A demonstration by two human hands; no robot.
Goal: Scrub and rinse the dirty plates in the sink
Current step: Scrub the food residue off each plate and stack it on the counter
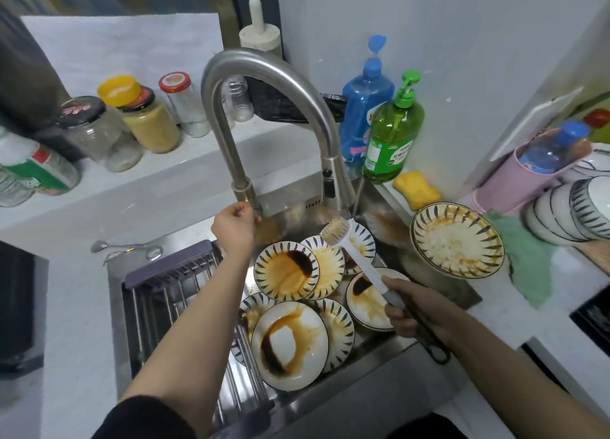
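Several dirty plates [286,271] with dark-striped rims and brown sauce stains lie piled in the steel sink [330,392]. Another stained plate [457,240] leans on the sink's right edge. My right hand [407,306] grips the handle of a white dish brush [358,258], whose bristle head is under the faucet [264,108] spout, where water runs down. My left hand [235,227] grips the faucet's lever at its base.
A dish rack [171,293] fills the sink's left half. Green soap bottle [392,138], blue bottle [366,108] and yellow sponge [416,189] stand behind the sink. Jars [148,118] line the left ledge. Clean bowls [571,214] are stacked at right, beside a green cloth [528,260].
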